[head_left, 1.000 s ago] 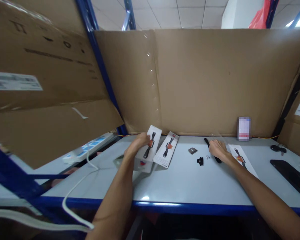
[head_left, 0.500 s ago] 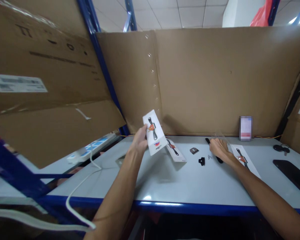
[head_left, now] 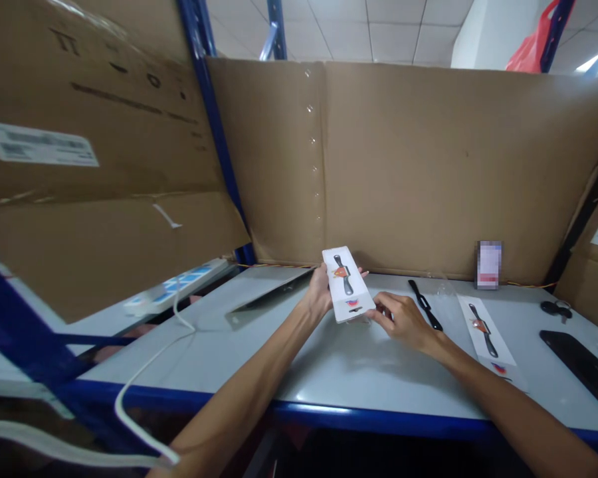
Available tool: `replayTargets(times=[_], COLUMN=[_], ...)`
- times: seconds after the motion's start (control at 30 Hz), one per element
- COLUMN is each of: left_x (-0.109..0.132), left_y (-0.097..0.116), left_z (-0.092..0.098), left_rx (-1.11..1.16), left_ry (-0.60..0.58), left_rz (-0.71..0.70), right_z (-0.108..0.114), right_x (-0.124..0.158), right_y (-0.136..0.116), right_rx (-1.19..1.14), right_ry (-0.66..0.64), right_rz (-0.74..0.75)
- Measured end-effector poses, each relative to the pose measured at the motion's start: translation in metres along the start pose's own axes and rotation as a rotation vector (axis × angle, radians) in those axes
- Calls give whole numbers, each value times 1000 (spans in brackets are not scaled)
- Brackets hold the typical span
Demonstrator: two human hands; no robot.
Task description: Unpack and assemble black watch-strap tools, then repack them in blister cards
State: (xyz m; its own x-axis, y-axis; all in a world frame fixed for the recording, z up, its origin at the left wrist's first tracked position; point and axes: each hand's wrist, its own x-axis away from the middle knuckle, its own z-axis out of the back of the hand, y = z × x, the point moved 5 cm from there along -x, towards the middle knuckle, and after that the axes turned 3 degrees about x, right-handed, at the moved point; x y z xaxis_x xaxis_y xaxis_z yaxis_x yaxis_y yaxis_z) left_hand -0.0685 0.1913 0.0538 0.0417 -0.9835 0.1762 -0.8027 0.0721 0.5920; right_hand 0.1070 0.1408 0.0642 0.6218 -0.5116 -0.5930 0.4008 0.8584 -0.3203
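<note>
My left hand (head_left: pixel 319 290) is closed around the left side of a white printed package (head_left: pixel 347 282), held tilted above the table. A black two-handled tool with an orange part is pictured on its front. My right hand (head_left: pixel 402 320) has its thumb and fingers at the package's lower right corner, where a bit of clear plastic shows beneath. Right of that hand lies a black two-handled tool body (head_left: pixel 425 307), resembling a spokeshave. Farther right, a printed card (head_left: pixel 484 332) with the same picture lies flat.
A thin dark panel (head_left: pixel 274 292) lies on the left of the grey table (head_left: pixel 349 372). Cardboard (head_left: pixel 403 166) walls the back. A phone (head_left: pixel 489 265) stands upright at the rear. Keys (head_left: pixel 555 309) and a black flat object (head_left: pixel 578 365) are at right. A white cable (head_left: pixel 147 372) crosses the left side.
My right hand has let go of the black tool body and moved left to the package. The package has shifted right and lower. The small metal and black parts are out of sight now.
</note>
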Motion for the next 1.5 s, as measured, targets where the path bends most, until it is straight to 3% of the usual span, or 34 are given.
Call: replayTargets(times=[0.3,0.47,0.63,0.83,1.23,1.5], left_x=[-3,-6,-4,2,4,6], left_y=[0,3,3,0,-3,3], left_z=[4,11,13,9,8,8], left_rx=[64,82,65,36,-13,-22], left_ry=[17,95,130,125,182,252], left_rz=[3,-50,-69,-113,-119,-57], right_z=[0,1,3,-8,-15,-15], right_x=[1,1,2,8,5,7], right_y=[-2,-6,-19,-33,-38,-41], right_rx=[323,521,667,670,641,713], right_ry=[-41,-67,11,101,15,125], right_rz=[130,109,170,384,335,520])
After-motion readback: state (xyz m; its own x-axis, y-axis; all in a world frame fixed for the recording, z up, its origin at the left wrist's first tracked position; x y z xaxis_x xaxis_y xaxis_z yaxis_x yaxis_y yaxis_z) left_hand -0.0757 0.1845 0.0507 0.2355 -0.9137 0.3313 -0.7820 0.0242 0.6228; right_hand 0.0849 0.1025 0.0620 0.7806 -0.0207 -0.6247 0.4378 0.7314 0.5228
